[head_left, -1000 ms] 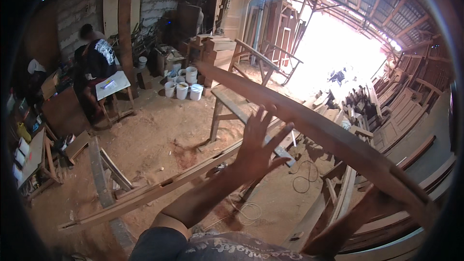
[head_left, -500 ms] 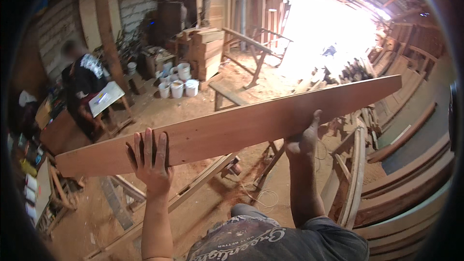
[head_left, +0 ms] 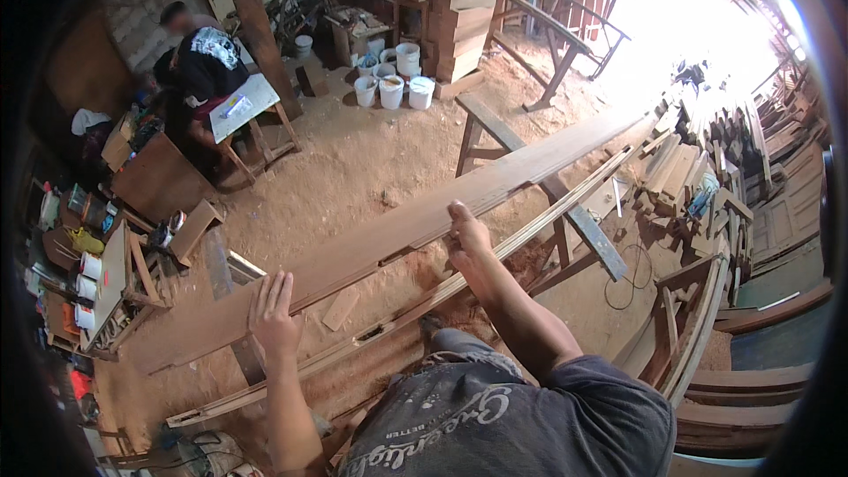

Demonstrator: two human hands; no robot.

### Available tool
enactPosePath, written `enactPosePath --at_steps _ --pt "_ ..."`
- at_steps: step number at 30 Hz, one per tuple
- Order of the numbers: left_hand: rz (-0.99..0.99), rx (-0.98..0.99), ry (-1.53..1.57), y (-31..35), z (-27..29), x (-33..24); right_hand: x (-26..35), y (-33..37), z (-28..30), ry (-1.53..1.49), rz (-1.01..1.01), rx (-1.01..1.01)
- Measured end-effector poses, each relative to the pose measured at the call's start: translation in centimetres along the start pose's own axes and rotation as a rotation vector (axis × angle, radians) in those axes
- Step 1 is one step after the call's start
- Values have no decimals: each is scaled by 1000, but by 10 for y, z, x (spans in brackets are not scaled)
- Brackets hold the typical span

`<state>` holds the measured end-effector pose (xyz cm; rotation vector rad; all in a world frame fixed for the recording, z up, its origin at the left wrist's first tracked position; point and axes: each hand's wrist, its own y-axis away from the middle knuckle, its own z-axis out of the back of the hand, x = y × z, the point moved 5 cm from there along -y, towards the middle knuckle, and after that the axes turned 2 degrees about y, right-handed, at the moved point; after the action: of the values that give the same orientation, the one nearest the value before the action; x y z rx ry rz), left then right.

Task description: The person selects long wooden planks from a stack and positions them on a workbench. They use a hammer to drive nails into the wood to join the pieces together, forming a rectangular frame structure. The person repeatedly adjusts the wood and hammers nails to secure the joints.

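A long reddish-brown wooden plank (head_left: 389, 228) runs from lower left to upper right in front of me, its broad face up. It lies across a trestle (head_left: 590, 228) with a grey top. My left hand (head_left: 276, 322) rests on the plank's near edge with its fingers straight and flat on the face. Farther right, my right hand (head_left: 470, 237) is closed on the same edge, thumb on top and the other fingers mostly hidden below. Nearer to me, a narrow grooved wooden rail (head_left: 422, 299) with a slot in it lies roughly parallel to the plank.
At the far left a person (head_left: 208, 66) sits by a small white-topped table (head_left: 252, 102). White buckets (head_left: 391, 93) stand before a stack of wooden blocks (head_left: 464, 31). Another trestle (head_left: 565, 35) stands beyond. Scrap wood (head_left: 671, 163) and curved frames (head_left: 707, 327) crowd the right side.
The plank has come down from being held up, tilted toward me, to lying face up on the trestle. Both hands have shifted along its near edge, and my view has turned left.
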<state>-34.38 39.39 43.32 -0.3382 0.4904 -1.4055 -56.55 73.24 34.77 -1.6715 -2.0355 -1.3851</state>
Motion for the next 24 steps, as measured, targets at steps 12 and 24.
enactPosePath --at_steps 12,24 --pt "464 791 144 -4 -121 95 -60 -54 -3 701 -516 217" --pt "441 713 419 -54 -138 37 94 -175 -24 1974 1194 1155"
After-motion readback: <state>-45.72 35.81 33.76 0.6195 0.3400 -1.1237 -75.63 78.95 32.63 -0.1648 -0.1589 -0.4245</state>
